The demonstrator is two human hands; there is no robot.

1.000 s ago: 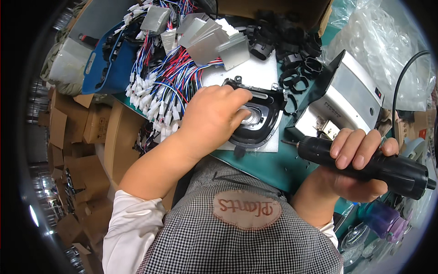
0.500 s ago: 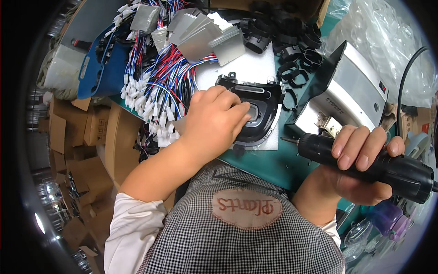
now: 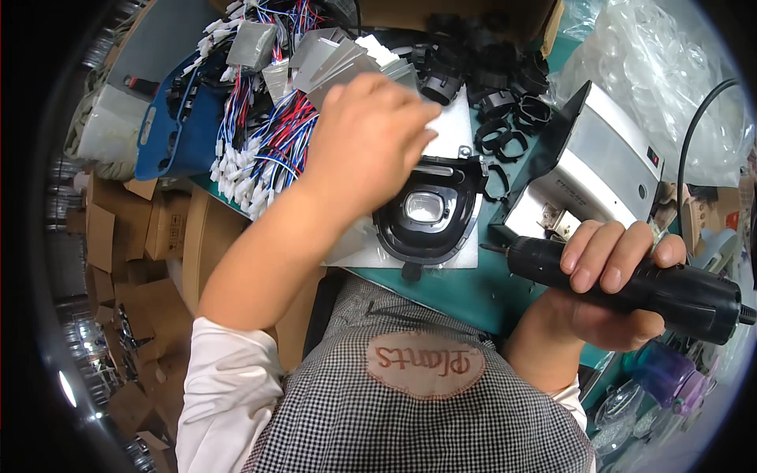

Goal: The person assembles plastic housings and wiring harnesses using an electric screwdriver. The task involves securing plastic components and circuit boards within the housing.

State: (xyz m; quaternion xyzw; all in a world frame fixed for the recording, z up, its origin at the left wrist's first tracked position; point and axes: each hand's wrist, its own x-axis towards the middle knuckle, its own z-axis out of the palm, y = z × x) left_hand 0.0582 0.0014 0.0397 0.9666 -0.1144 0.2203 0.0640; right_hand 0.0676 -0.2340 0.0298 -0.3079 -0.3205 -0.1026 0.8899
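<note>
My right hand (image 3: 615,276) is closed around a black electric screwdriver (image 3: 662,298), whose thin bit points left over the green table. My left hand (image 3: 367,138) is raised over the far edge of a black plastic housing (image 3: 414,240), slightly blurred. Its thumb and forefinger are apart, with nothing visible between them. The housing has a clear oval lens (image 3: 424,207) in its middle and lies on a white foam sheet (image 3: 465,256). Part of its upper left is hidden by my left hand. Beyond the fingers are several black ring-shaped plastic parts (image 3: 497,142).
A silver metal box (image 3: 603,150) stands right of the foam. Wire bundles with white connectors (image 3: 244,173) and flat silver plates (image 3: 335,63) fill the far left, beside a blue bin (image 3: 169,142). Clear plastic bags (image 3: 662,71) lie far right; cardboard boxes (image 3: 162,303) stand at left.
My left hand has lifted off the housing and moved away from me, uncovering the oval lens. The right hand still holds the screwdriver in nearly the same place.
</note>
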